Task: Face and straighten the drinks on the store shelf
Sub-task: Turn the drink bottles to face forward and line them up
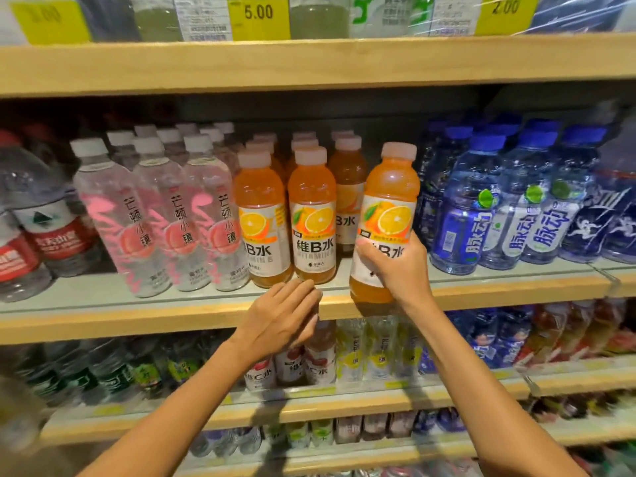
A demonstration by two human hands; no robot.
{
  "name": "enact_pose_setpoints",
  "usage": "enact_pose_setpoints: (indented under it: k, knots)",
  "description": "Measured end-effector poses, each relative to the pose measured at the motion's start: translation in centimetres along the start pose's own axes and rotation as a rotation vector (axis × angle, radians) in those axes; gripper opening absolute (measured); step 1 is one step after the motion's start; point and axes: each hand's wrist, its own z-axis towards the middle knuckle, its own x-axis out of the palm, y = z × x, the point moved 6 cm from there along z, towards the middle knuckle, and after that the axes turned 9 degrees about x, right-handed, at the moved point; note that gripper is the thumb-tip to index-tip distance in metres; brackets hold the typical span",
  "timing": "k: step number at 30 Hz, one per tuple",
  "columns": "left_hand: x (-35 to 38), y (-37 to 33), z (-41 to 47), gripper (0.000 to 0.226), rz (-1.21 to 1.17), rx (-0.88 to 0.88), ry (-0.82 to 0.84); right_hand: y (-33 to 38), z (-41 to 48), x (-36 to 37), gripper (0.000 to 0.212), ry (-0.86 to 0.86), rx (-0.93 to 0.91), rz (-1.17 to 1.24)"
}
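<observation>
Both bare forearms reach up from the bottom edge of the head view. Left hand [282,318] hovers at the shelf's [137,318] wooden front edge, fingers straight and together, tips just below the middle orange bottle [312,215]; whether they touch it I cannot tell. Right hand [399,270] clamps its fingers and thumb round the lower label of the held orange bottle [392,180], which leans slightly left, base over the front edge; whether it rests there or is lifted is unclear.

Open room lies in the front row behind that bottle, between the middle orange bottle and the blue bottles [509,208], where a third orange bottle [347,187] stands set back. A left orange bottle [261,215] sits flush beside the clear pink-printed bottles [144,218].

Rear rows fade into shadow. Red-labelled water bottles [41,228] at the left end are blurred, and the lower shelves' drinks [309,359] are hard to make out.

Orange labels read "維B水", partly covered on the held one. Pink ones read "芒顿小镇", blue ones "脉动". A yellow price tag [258,15] above reads "5.00".
</observation>
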Motion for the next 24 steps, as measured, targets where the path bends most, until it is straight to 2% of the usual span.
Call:
enact_pose_setpoints:
  k: [2, 4, 6, 9, 11, 13, 17, 21, 24]
  knots:
    - [-0.7, 0.4, 0.3, 0.029, -0.128, -0.07, 0.04, 0.7, -0.9, -0.5, 0.029, 0.116, 0.021, 0.105]
    - [-1.9, 1.2, 1.0, 0.025, -0.285, -0.239, 0.019, 1.1, -2.1, -0.6, 0.032, 0.237, 0.051, 0.17]
    - [-3.2, 2.4, 2.2, 0.027, -0.503, -0.521, -0.097, 1.2, -3.4, -0.5, 0.038, 0.327, 0.072, 0.181]
    - [-4.6, 4.4, 5.2, 0.033, -1.018, -0.942, -0.339, 1.0, -5.4, 0.5, 0.053, 0.437, 0.084, 0.181]
    - [-5.0, 4.9, 7.5, 0.037, -1.304, -1.042, -0.398, 0.7, -6.4, 1.3, 0.053, 0.477, 0.077, 0.174]
    - [-5.2, 4.4, 9.1, 0.038, -1.455, -1.085, -0.395, 0.8, -7.2, 2.1, 0.048, 0.511, 0.048, 0.165]
    - [-5.8, 3.7, 10.0, 0.031, -1.4, -1.164, -0.435, 1.0, -8.0, 2.8, 0.059, 0.468, 0.005, 0.11]
    - [-5.7, 4.0, 10.1, 0.014, -1.322, -1.253, -0.496, 1.1, -8.1, 2.8, 0.065, 0.432, -0.002, 0.03]
    - [-5.8, 4.3, 10.5, 0.008, -1.36, -1.279, -0.509, 0.7, -7.7, 2.4, 0.064, 0.518, 0.066, 0.143]
